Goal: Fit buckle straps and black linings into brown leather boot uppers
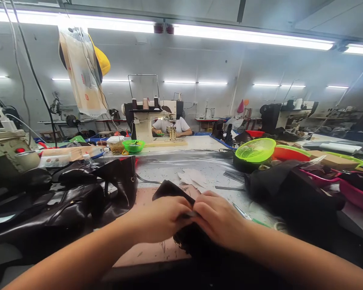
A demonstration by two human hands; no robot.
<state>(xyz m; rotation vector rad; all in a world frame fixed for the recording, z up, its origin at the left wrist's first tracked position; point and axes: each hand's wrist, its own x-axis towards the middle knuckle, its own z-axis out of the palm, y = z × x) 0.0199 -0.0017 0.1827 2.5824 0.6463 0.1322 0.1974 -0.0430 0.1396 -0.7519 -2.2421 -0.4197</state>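
Note:
Both my hands meet at a piece of black material (171, 189), which looks like fabric or leather, above a pinkish work board (145, 251). My left hand (166, 217) is closed on its edge, fingers curled, thumb toward the middle. Close against it, my right hand (219, 217) pinches the same edge with bent fingers. A small gold-coloured metal part (178, 241) shows below my hands, on or beside the dark material. My fingertips partly cover what lies between them.
Shiny dark leather bags (78, 205) are heaped at the left. Black cloth (278, 197), a green basket (255, 150) and a magenta basket (358, 193) stand right. Paper scraps (193, 177) lie ahead. Across the table, a person (181, 125) sits behind a sewing machine (148, 121).

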